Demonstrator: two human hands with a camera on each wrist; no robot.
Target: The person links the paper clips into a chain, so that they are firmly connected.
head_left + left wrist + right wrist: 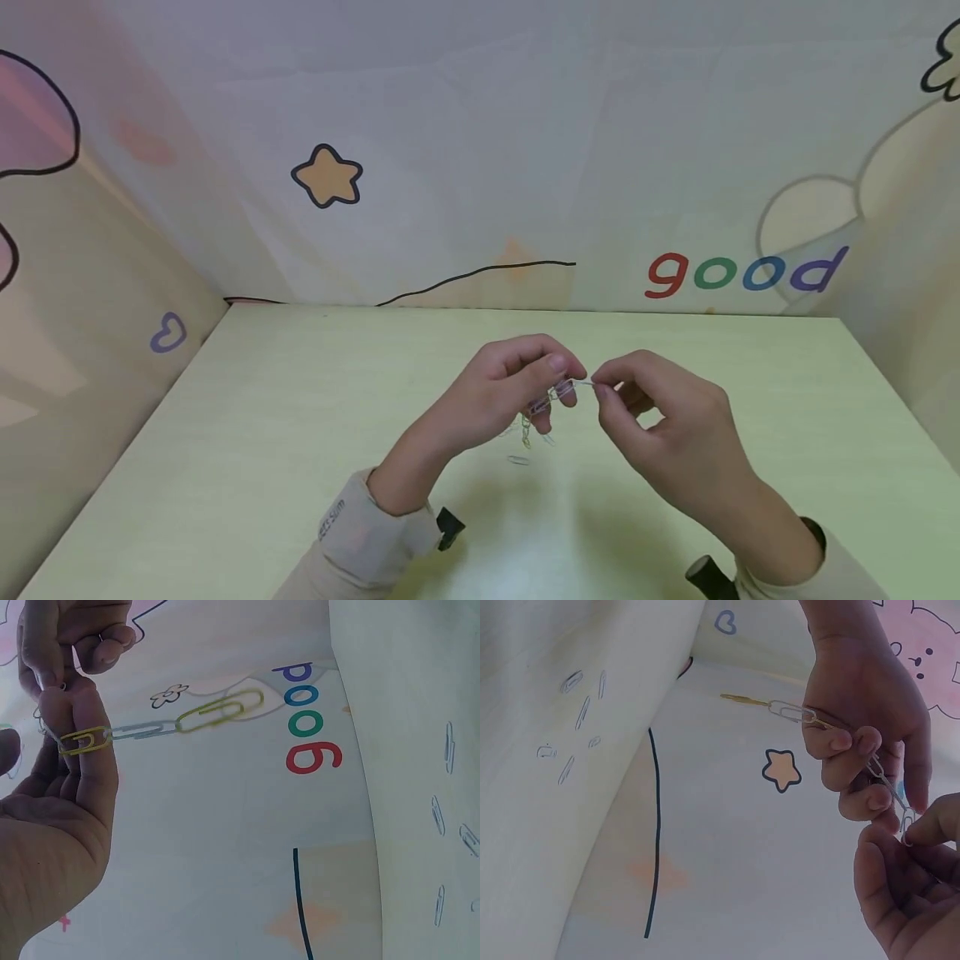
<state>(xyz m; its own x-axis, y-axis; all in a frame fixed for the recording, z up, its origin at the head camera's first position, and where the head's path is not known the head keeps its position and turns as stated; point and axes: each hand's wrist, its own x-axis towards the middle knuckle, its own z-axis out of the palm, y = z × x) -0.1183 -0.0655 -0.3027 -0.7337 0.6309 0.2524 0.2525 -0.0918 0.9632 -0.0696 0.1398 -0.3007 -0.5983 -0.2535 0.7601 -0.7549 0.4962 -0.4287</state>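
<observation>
A chain of linked paper clips [142,730] runs across the fingers of my left hand [480,400], which holds it with curled fingers. From that hand a yellow clip [219,710] dangles at the chain's free end, below a silver one. Close by on the right, my right hand [682,421] pinches a silver paper clip [907,825] between thumb and forefinger. This clip meets the chain's other end in the right wrist view; fingertips partly hide it, so I cannot tell whether the two are linked. Both hands are raised above the table.
Several loose silver paper clips [438,816] lie on the pale green table [300,400] beneath the hands. A printed backdrop [465,167] stands along the table's back and sides.
</observation>
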